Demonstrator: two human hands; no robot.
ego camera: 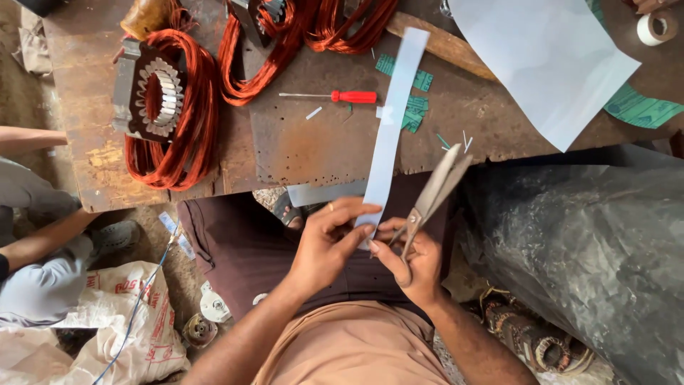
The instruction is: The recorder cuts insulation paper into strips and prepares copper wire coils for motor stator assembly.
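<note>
My left hand [324, 246] pinches the near end of a long pale-blue paper strip [393, 121] that runs up across the rusty workbench [313, 146]. My right hand [417, 260] grips a pair of metal scissors [434, 192], blades nearly together and pointing up to the right, just beside the strip. Both hands meet over my lap, below the bench edge.
A stator core wound with copper wire coils [167, 107] lies at the bench's left, with more coils at the back. A red-handled screwdriver [342, 96], green paper scraps [415, 113], a large pale sheet [548, 57] and a tape roll [659, 27] lie there. Black plastic [591, 249] bulges right; another person [35, 235] sits left.
</note>
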